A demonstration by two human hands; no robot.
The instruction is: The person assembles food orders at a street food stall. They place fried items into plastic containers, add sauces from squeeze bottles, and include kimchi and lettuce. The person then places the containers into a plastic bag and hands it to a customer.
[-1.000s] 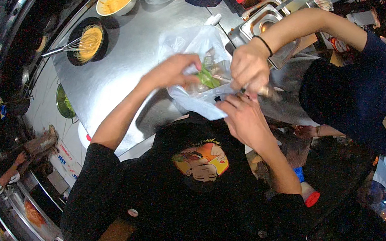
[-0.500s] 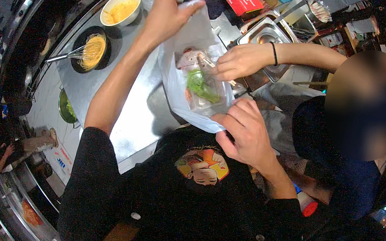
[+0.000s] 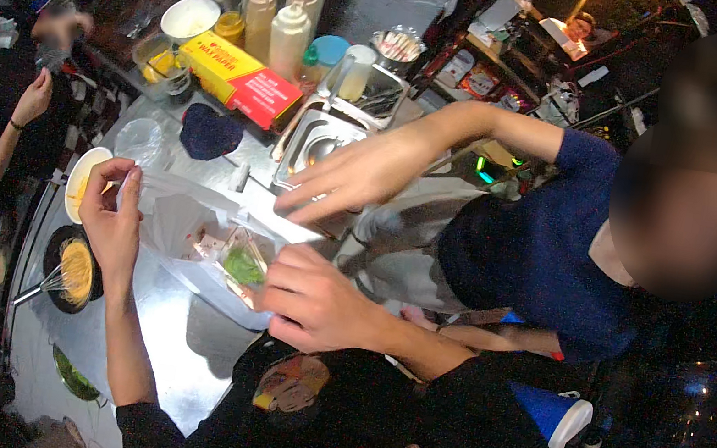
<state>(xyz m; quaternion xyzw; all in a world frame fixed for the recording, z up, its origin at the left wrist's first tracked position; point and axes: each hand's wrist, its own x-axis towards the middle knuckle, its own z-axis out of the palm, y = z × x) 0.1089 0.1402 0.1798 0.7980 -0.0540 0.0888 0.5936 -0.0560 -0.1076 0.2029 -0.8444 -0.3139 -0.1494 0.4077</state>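
A white plastic bag is held with its mouth stretched between my two hands above the steel table. My left hand pinches the bag's upper left edge between thumb and fingers. Curled on the bag's right edge is my right hand, its fingertips partly hidden. Inside the bag sits a clear container with green leaves. Slim, light-coloured sticks lie beside the leaves, too small to name surely. A co-worker's hand, fingers spread and apparently holding nothing, hovers just beyond the bag.
A black bowl with yellow batter and a whisk stands left, near a white bowl. Beyond are a dark cloth, a wax paper box, squeeze bottles and steel pans. A co-worker stands at right.
The co-worker's hand has come out of the bag and risen away from it. My view has swung, showing more of the table's far side. Both my hands keep hold of the bag.
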